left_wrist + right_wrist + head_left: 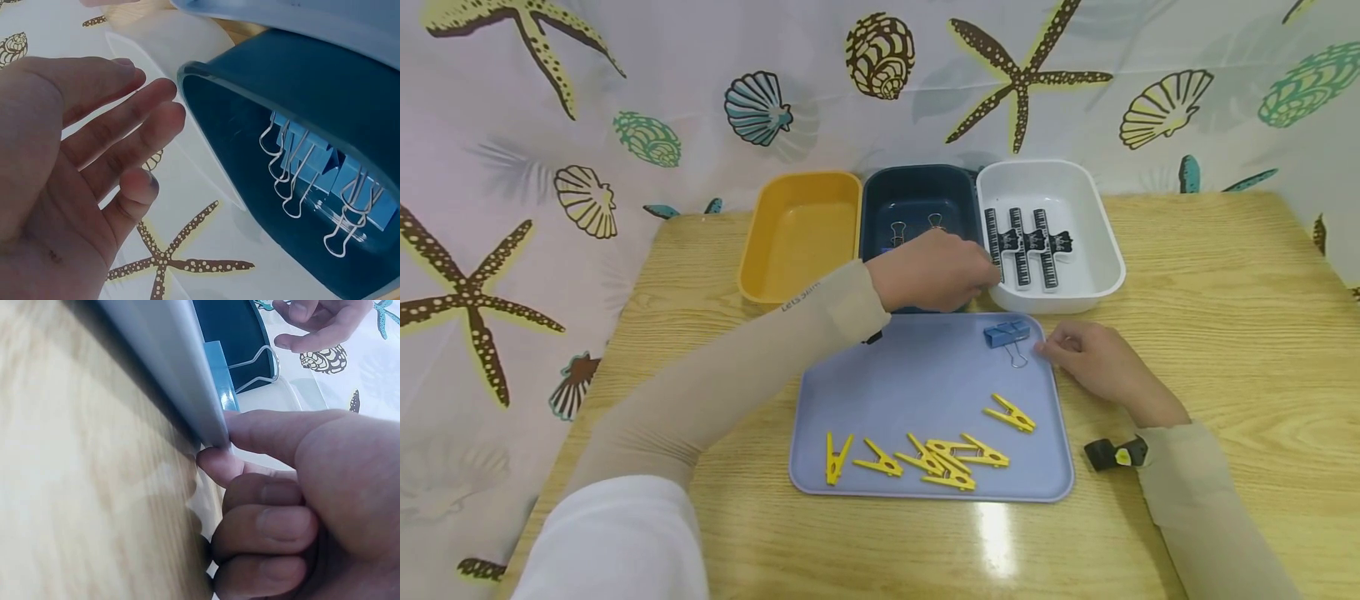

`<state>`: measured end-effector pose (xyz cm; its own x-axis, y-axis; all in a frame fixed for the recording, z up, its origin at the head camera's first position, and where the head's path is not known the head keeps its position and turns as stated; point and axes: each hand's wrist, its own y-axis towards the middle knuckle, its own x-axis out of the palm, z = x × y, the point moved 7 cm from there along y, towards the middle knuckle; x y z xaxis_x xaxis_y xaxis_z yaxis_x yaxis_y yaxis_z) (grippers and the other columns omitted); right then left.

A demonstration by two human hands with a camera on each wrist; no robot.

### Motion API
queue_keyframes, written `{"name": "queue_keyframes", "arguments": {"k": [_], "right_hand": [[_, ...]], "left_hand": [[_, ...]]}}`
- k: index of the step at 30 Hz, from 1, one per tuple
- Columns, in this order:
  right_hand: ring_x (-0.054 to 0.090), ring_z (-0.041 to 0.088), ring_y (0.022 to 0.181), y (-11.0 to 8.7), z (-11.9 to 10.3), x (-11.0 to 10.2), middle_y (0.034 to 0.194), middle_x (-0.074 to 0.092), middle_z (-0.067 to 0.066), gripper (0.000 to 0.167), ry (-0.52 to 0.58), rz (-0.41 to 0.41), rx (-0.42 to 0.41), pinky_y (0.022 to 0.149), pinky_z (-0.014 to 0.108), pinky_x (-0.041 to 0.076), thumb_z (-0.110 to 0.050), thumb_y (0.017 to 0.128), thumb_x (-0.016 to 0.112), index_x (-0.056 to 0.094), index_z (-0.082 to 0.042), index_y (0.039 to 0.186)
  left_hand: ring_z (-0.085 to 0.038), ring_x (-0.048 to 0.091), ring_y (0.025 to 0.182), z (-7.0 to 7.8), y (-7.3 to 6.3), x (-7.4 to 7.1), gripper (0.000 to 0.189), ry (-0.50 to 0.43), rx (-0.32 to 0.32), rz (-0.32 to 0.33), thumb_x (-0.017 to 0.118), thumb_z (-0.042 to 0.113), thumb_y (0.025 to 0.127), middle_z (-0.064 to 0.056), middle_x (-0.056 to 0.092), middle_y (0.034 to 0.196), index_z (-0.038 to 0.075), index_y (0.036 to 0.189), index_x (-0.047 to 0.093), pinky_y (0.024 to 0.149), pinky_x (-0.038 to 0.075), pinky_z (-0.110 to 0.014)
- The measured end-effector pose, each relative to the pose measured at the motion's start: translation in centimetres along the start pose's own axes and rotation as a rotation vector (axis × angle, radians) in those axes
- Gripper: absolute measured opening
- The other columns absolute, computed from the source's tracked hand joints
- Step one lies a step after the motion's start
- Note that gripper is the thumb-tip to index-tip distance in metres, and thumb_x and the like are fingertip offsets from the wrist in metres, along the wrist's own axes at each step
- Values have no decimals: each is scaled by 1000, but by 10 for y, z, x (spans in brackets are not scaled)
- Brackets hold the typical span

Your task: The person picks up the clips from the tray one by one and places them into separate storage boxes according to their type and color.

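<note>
My right hand [1093, 367] pinches the right edge of the lavender tray [895, 375] between thumb and forefinger, its other fingers curled. Close to that grip, a blue binder clip [1006, 333] lies in the tray's upper right corner. My left hand [936, 268] hovers over the dark blue bin [917, 183], near the white bin's rim. In the left wrist view its fingers [134, 134] are loosely bent and hold nothing. Blue binder clips [312, 156] with wire handles lie inside the dark blue bin. Several yellow clothespins [951, 458] are scattered along the tray's near side.
The white bin [1101, 250] holds black piano-key-patterned clips [1021, 250]. At the left of the row stands a yellow bin [805, 242]. Beneath everything is a wooden table [1225, 333], with a patterned cloth [685, 75] behind. A black strap [1116, 454] shows at my right wrist.
</note>
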<state>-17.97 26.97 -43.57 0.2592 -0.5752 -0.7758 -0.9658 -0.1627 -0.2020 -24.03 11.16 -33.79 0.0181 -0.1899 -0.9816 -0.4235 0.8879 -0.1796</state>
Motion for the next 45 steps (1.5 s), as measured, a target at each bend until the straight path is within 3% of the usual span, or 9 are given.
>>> {"name": "queue_keyframes", "arguments": {"k": [7, 14, 24, 33, 45], "right_hand": [[48, 16, 69, 0, 1, 0, 62, 51, -2, 33, 2, -3, 7, 63, 28, 39, -39, 96, 56, 67, -9, 88], [49, 17, 70, 0, 0, -1, 65, 55, 0, 32, -3, 0, 9, 64, 29, 39, -38, 96, 56, 67, -9, 88], [48, 16, 67, 0, -1, -2, 62, 53, -2, 32, 3, 9, -12, 62, 27, 39, -37, 96, 56, 66, -8, 86], [48, 16, 66, -1, 0, -2, 61, 54, -1, 29, 0, 6, -17, 62, 28, 40, -34, 96, 56, 65, -8, 86], [52, 17, 68, -1, 0, -3, 76, 66, 4, 22, -5, 15, -57, 65, 30, 42, -25, 97, 55, 67, -9, 88]], "left_hand": [[-11, 63, 85, 12, 3, 1, 27, -34, 37, 3, 55, 21, 97, 5, 70, 114, 22, 122, 67, 74, 52, -21], [-10, 59, 79, 21, 7, 4, 26, -78, 86, -1, 52, 19, 98, 3, 70, 107, 20, 120, 67, 68, 49, -22], [-10, 58, 85, 31, 13, 9, 29, -96, 103, -27, 61, 22, 94, 4, 69, 110, 19, 123, 65, 79, 51, -24], [-8, 61, 100, 42, 20, 12, 31, -159, 132, -28, 59, 20, 95, 4, 67, 122, 21, 126, 64, 90, 50, -25], [-7, 62, 94, 50, 27, 19, 28, -177, 180, -33, 58, 16, 95, 5, 69, 117, 21, 121, 68, 86, 50, -25]]}}
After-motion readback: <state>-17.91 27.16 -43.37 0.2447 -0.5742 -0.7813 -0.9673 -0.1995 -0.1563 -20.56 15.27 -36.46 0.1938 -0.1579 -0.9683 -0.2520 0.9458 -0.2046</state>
